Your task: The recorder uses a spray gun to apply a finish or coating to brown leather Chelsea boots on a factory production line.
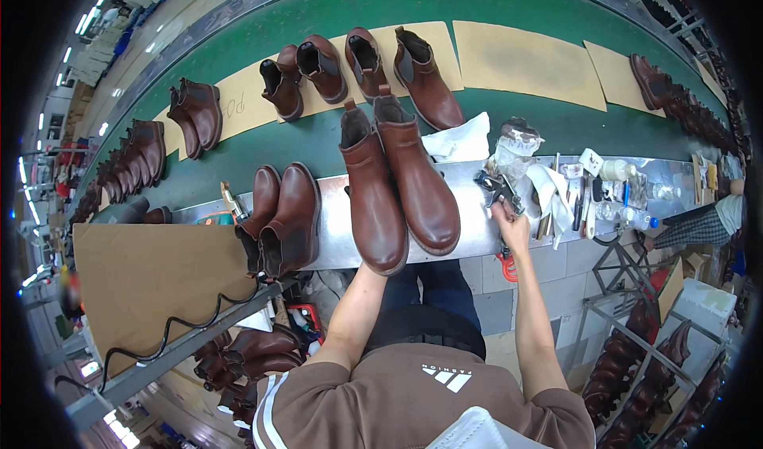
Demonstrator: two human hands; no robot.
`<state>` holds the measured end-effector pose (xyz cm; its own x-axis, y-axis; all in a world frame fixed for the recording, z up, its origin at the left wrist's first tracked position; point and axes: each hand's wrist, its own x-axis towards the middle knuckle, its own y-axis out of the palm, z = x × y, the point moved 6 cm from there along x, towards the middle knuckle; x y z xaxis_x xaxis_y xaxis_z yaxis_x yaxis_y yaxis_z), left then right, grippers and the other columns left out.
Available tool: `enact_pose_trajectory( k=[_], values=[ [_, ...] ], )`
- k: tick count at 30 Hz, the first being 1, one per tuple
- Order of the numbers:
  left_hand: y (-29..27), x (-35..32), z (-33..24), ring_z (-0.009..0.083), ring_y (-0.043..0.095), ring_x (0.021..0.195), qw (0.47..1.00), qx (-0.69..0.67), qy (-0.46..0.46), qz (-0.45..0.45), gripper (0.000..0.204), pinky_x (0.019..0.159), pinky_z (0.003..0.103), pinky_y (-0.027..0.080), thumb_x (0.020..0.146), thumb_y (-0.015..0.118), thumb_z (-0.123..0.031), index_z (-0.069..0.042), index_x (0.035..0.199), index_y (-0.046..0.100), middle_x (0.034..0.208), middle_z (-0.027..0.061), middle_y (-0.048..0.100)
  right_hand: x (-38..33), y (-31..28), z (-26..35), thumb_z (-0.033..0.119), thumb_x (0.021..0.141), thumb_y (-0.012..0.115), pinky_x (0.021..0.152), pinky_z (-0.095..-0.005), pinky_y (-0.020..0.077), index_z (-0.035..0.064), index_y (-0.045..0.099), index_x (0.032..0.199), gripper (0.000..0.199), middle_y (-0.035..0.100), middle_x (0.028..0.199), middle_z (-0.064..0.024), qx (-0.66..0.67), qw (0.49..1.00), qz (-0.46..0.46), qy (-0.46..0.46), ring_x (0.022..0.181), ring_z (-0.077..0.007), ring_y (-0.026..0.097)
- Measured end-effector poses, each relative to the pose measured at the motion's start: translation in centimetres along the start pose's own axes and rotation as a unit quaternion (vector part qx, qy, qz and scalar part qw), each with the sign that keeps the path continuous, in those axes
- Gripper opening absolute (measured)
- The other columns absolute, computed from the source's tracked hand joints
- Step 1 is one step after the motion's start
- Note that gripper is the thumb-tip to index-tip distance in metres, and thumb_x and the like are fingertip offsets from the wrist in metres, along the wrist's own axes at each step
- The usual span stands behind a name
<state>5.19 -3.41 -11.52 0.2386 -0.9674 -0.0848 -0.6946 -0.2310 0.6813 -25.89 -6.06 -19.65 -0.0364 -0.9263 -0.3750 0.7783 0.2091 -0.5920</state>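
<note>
A pair of brown leather ankle boots [373, 203] is raised above the front edge of the metal bench strip, toes toward me. My left forearm [354, 310] runs up beneath them; the left hand itself is hidden by the boots it supports. To the right, my right hand [510, 220] is closed around a black and silver tool that looks like a spray gun [497, 188]. Just beyond it lie a plastic-wrapped dark lump [518, 143] and a white cloth [552, 191]. Another brown pair [290, 218] rests on the bench to the left.
Several brown boots stand on cardboard [230, 103] along the green bench [318, 16]. Brushes, bottles [616, 171] and tools crowd the right of the metal strip [461, 234]. A large cardboard sheet [159, 290] and black cable are at left; racks of boots [628, 354] stand lower right.
</note>
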Motion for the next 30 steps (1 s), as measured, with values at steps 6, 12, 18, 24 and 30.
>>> enact_pose_trajectory(
  k=[6,12,18,24,30],
  values=[
    [-0.3,1.2,0.3,0.0231,0.052,0.112,0.999,0.031,0.028,0.013,0.041,0.095,0.036,0.045,0.095,0.05,-0.016,-0.004,0.132,0.038,0.12,0.0118,0.052,-3.7,-1.6,5.0,0.016,0.083,0.068,0.069,-0.0233,0.0447,-0.0033,0.061,0.093,0.023,0.063,0.085,-0.0027,0.247,0.968,-0.05,-0.023,0.075,-0.0077,0.055],
    [-0.4,2.3,0.5,0.0232,0.051,0.113,0.998,0.039,0.031,0.03,0.042,0.096,0.036,0.044,0.094,0.051,-0.015,-0.004,0.132,0.038,0.12,0.0117,0.051,-11.0,-3.1,16.7,-0.002,0.083,0.06,0.064,-0.019,0.0436,0.0002,0.049,0.118,0.037,0.064,0.096,-0.0037,0.34,0.935,0.042,-0.091,0.077,-0.0044,0.054],
    [0.0,2.9,1.1,0.0233,0.05,0.114,0.998,0.033,0.027,0.047,0.042,0.097,0.037,0.044,0.094,0.051,-0.015,-0.004,0.133,0.037,0.121,0.0116,0.051,-13.4,-2.1,26.9,0.002,0.083,0.066,0.072,-0.0272,0.0501,-0.0013,0.05,0.127,0.047,0.06,0.103,-0.0119,0.301,0.921,0.094,-0.229,0.084,-0.014,0.062],
    [-0.2,2.8,0.4,0.0234,0.05,0.115,0.998,0.024,0.03,0.049,0.043,0.098,0.037,0.043,0.094,0.051,-0.014,-0.004,0.133,0.037,0.121,0.0115,0.051,-14.0,-3.2,28.2,0.002,0.079,0.07,0.068,-0.0279,0.0481,-0.0026,0.054,0.122,0.046,0.058,0.092,-0.0108,0.131,0.957,-0.036,-0.256,0.076,-0.016,0.06],
    [-0.4,3.0,0.4,0.0235,0.049,0.116,0.998,0.018,0.031,0.049,0.043,0.099,0.037,0.042,0.094,0.052,-0.014,-0.004,0.133,0.037,0.122,0.0114,0.05,-15.6,-2.8,28.6,0.003,0.079,0.07,0.067,-0.0279,0.0474,-0.0026,0.055,0.121,0.045,0.058,0.092,-0.011,0.163,0.949,-0.009,-0.269,0.075,-0.0159,0.059]
  ],
)
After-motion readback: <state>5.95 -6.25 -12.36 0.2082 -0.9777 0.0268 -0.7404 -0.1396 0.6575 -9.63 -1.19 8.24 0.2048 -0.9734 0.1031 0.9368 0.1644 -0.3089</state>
